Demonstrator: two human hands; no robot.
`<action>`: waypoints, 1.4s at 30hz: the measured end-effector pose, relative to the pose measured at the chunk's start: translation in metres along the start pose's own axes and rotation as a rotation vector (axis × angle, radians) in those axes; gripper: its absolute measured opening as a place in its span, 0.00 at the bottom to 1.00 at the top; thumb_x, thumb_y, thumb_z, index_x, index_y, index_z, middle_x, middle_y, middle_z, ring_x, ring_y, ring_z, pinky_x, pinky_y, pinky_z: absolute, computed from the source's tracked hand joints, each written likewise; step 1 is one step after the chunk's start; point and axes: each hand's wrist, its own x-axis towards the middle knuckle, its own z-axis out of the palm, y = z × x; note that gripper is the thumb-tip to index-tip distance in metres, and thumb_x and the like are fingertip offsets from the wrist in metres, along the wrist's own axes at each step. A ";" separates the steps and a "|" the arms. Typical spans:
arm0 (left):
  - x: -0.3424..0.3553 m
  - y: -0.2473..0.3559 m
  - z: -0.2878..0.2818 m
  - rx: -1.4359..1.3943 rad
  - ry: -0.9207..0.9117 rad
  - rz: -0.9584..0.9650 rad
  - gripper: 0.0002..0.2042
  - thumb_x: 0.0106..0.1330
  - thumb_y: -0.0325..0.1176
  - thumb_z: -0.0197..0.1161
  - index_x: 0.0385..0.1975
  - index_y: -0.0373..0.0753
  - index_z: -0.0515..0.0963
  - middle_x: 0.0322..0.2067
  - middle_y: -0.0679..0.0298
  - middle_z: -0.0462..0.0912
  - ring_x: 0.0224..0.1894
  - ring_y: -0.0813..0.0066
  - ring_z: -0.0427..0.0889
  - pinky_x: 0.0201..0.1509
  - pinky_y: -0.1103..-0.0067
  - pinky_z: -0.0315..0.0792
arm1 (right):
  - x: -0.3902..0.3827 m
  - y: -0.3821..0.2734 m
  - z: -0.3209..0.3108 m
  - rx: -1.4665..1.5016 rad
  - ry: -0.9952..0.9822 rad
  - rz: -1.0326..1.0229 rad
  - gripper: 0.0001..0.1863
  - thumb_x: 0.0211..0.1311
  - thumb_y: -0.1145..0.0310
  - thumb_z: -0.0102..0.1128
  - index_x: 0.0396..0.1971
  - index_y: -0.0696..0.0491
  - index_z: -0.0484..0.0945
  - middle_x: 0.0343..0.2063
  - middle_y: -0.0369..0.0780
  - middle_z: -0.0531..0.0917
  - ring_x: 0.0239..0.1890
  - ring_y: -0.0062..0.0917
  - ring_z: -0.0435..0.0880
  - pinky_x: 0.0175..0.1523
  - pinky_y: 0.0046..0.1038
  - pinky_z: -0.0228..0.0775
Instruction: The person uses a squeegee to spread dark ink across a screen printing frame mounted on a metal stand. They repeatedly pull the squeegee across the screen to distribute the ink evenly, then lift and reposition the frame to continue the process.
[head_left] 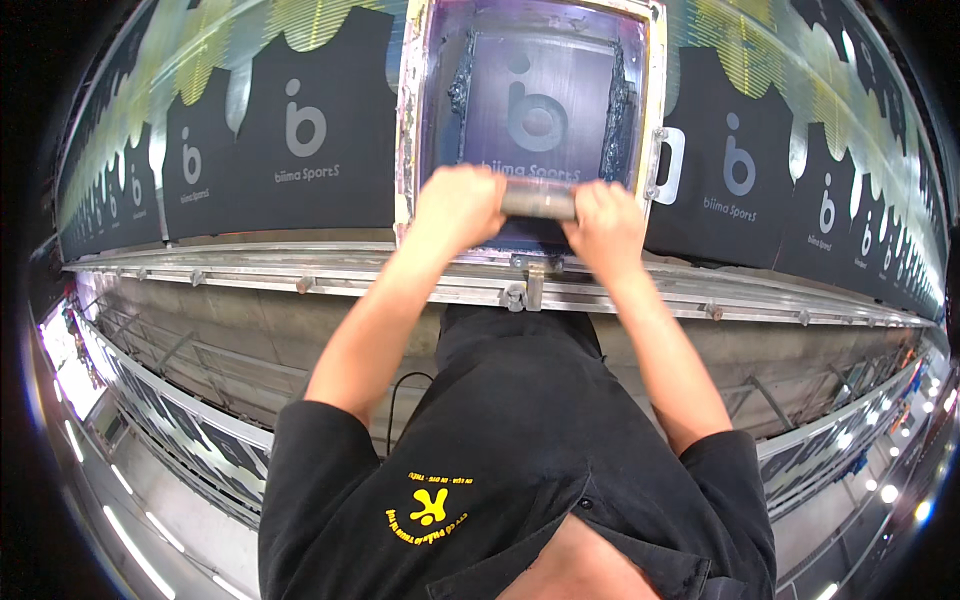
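A screen-printing frame (408,130) with ink-stained, pale edges lies on the long table ahead of me. Both my hands grip a squeegee (540,200) near the frame's front end. My left hand (462,208) is closed round the left part of its grey, rounded handle, and my right hand (606,222) round the right part. The blade's lower edge is hidden. Dark ink ridges (615,115) run along both sides of the purplish mesh (545,70), through which a pale emblem shows. A white handle (672,165) sticks out from the frame's right side.
Black fabric garment panels (305,130) with pale grey emblems lie in a row to the left, and more panels (735,150) to the right. A metal rail (350,283) with small stops borders the table's near edge. Behind me stands another long table (220,440).
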 end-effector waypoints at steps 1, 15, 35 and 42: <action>-0.019 0.007 0.007 0.032 -0.015 -0.001 0.17 0.52 0.33 0.77 0.44 0.40 0.88 0.40 0.55 0.92 0.46 0.53 0.92 0.51 0.60 0.86 | -0.018 -0.010 -0.003 0.049 -0.021 0.012 0.23 0.38 0.70 0.83 0.39 0.50 0.84 0.35 0.37 0.85 0.40 0.36 0.85 0.47 0.38 0.77; -0.015 0.000 -0.056 -0.051 -0.064 0.073 0.23 0.61 0.58 0.79 0.31 0.41 0.86 0.31 0.54 0.90 0.37 0.49 0.91 0.43 0.56 0.84 | 0.015 0.002 -0.053 0.163 -0.187 -0.129 0.20 0.50 0.61 0.84 0.36 0.50 0.79 0.32 0.39 0.80 0.38 0.38 0.84 0.43 0.43 0.76; 0.012 -0.016 0.004 -0.002 0.208 0.026 0.16 0.49 0.41 0.84 0.35 0.43 0.88 0.33 0.61 0.89 0.40 0.60 0.91 0.45 0.63 0.85 | 0.023 0.018 0.000 0.095 -0.018 -0.001 0.24 0.38 0.68 0.86 0.37 0.52 0.83 0.34 0.39 0.84 0.39 0.39 0.84 0.44 0.40 0.77; 0.082 -0.029 -0.088 0.012 -0.083 -0.076 0.27 0.54 0.63 0.81 0.33 0.42 0.91 0.31 0.54 0.91 0.39 0.52 0.93 0.47 0.58 0.86 | 0.112 0.048 -0.022 0.109 -0.058 -0.069 0.24 0.50 0.50 0.85 0.31 0.52 0.83 0.29 0.43 0.84 0.37 0.42 0.86 0.44 0.45 0.75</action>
